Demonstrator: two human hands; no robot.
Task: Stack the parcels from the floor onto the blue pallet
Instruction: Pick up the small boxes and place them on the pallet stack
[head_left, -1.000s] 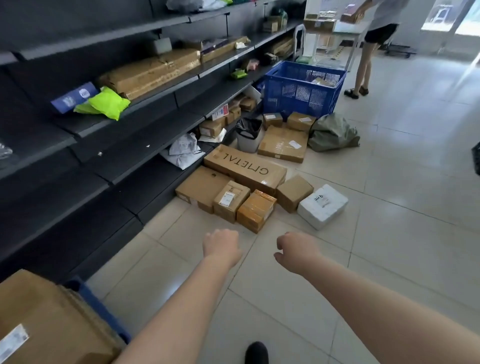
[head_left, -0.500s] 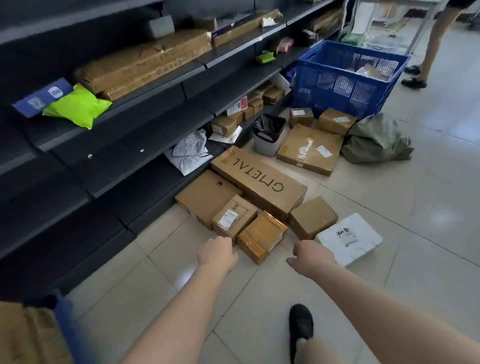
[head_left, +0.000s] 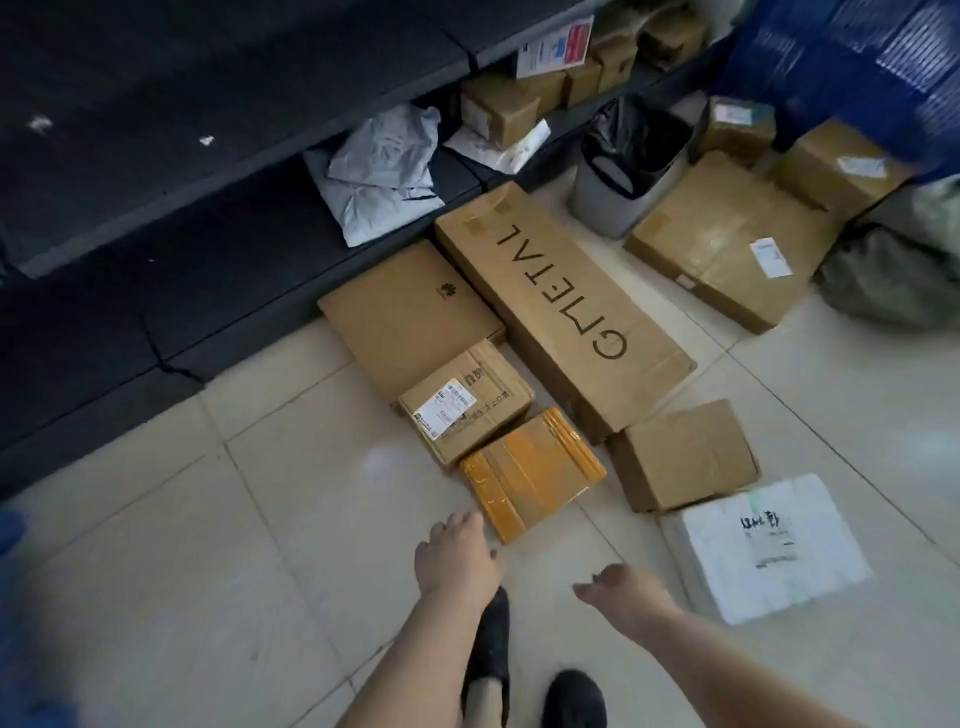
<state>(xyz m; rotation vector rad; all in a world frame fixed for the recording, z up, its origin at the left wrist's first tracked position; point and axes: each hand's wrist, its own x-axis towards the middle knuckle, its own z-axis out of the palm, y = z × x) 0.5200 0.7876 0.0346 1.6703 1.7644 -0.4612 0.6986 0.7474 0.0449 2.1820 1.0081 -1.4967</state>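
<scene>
Parcels lie on the tiled floor in front of me. A small box wrapped in orange tape (head_left: 532, 472) is nearest, just beyond my left hand (head_left: 457, 558), which hovers empty with fingers loosely apart. My right hand (head_left: 621, 590) is also empty and open, left of a white foam box (head_left: 763, 548). Behind them sit a labelled carton (head_left: 467, 402), a plain brown carton (head_left: 683, 454), a flat box (head_left: 410, 317) and a long box printed GMETAL (head_left: 563, 306). A blurred blue shape (head_left: 10, 597) at the left edge may be the pallet.
Dark shelving (head_left: 182, 208) runs along the left, holding grey mail bags (head_left: 384, 171) and small cartons (head_left: 498, 109). A lined waste bin (head_left: 623, 166), a large taped carton (head_left: 727, 239), a blue crate (head_left: 841, 67) and a green sack (head_left: 893, 275) stand farther back. My shoes (head_left: 530, 675) are below.
I have stepped closer and looked down. The parcels fill more of the view. Both hands have lowered toward the orange-taped box and opened from loose fists.
</scene>
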